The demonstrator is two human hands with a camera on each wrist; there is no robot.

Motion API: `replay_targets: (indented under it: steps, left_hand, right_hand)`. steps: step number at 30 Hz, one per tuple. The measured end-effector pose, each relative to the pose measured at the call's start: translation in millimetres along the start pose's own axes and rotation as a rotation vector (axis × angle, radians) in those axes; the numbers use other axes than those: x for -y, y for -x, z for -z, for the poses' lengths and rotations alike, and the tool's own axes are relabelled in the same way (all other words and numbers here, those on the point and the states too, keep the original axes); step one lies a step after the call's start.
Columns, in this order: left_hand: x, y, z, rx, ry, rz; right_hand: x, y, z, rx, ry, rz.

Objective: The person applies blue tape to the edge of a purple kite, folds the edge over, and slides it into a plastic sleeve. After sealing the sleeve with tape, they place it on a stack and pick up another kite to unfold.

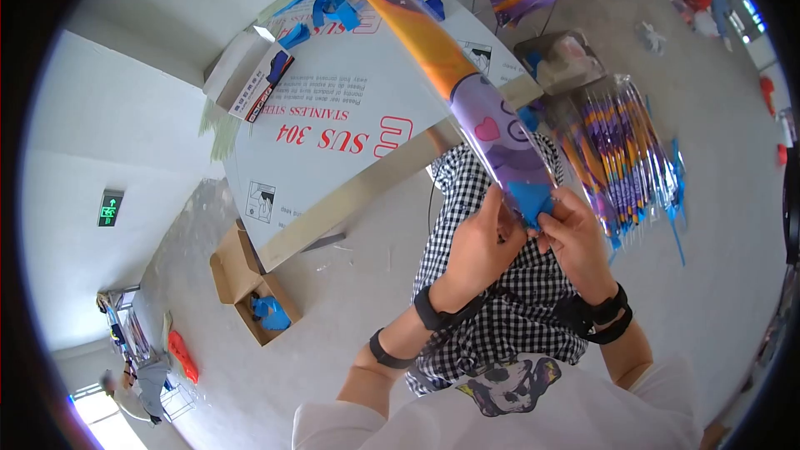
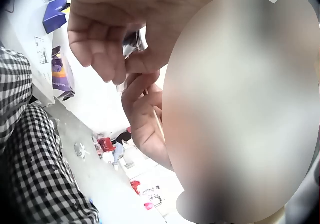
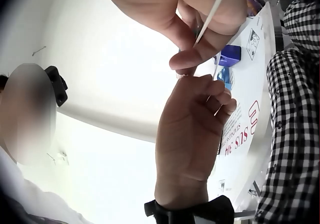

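A long, slim bundle of purple and orange printed fabric (image 1: 454,67) in a clear plastic sleeve slants from the person's lap up over the table. Its near end shows a blue piece (image 1: 530,198). My left hand (image 1: 483,243) grips the near end from the left, fingers curled. My right hand (image 1: 577,242) pinches the same end between thumb and fingers, close beside the left. In the right wrist view a thin white stick (image 3: 211,15) runs across the right hand's fingers, with the left hand (image 3: 187,126) just below. The fingers partly hide the sleeve's end.
The table (image 1: 325,175) carries a white box (image 1: 260,83), blue strips (image 1: 333,10) and a tape dispenser (image 1: 429,2). Several similar sleeved bundles (image 1: 625,150) lie at the right, near a grey bin (image 1: 575,79). An open cardboard box (image 1: 235,271) is on the floor.
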State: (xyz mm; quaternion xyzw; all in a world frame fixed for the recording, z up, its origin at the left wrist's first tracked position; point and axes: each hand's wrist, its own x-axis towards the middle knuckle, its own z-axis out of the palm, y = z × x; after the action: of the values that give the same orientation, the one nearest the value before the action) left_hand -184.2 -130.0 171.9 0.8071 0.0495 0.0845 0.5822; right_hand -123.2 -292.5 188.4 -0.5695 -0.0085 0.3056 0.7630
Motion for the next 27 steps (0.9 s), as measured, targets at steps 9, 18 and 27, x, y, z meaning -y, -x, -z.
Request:
replay_targets:
  steps: [9,18,27]
  left_hand:
    - [57.4,27.6,-21.5,0.142,0.462,0.328]
    - [75.9,26.6,-26.9,0.145,0.718,0.429]
    - [68.0,21.1,-7.7,0.001,0.665,0.471]
  right_hand:
    - [-33.8,0.7,10.6,-0.016,0.142,-0.119]
    - [-47.3,-36.9,-1.3,-0.027,0.404,-0.109]
    - [-8.5,1.8,15.9,-0.002,0.391,-0.310]
